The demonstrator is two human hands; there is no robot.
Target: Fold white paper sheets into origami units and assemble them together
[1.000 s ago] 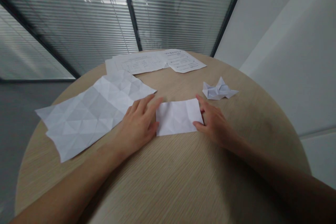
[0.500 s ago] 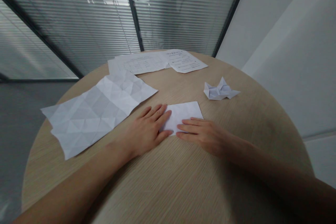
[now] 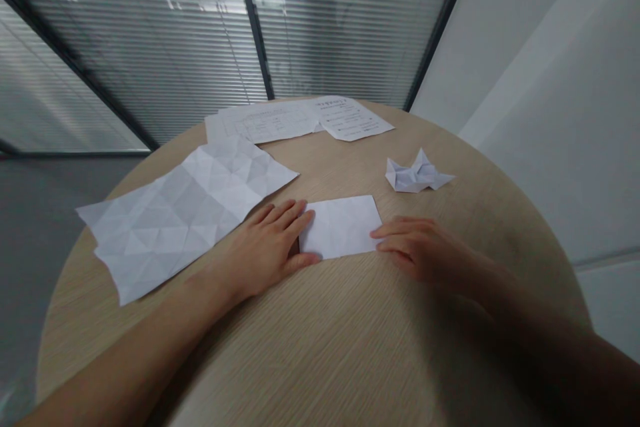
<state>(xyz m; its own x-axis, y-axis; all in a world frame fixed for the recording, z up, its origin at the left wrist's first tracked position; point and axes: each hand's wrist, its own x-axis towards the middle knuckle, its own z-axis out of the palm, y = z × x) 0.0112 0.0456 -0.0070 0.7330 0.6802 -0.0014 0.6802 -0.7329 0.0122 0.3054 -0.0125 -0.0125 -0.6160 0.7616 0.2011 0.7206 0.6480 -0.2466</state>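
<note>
Left hand (image 3: 270, 245) on folded paper (image 3: 344, 227), printed sheets (image 3: 273, 121) beyond, text (image 3: 350, 119) illegible

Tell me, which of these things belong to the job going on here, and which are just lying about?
Seemingly in use:
- small white paper rectangle, flat on the table
- left fingers, over its left edge
- right fingers, at its right edge

Apparently just lying about:
- large creased sheet
- printed sheets
- folded paper shape

right hand (image 3: 417, 248) has shifted outward — to the folded paper's (image 3: 344, 227) right edge
</note>
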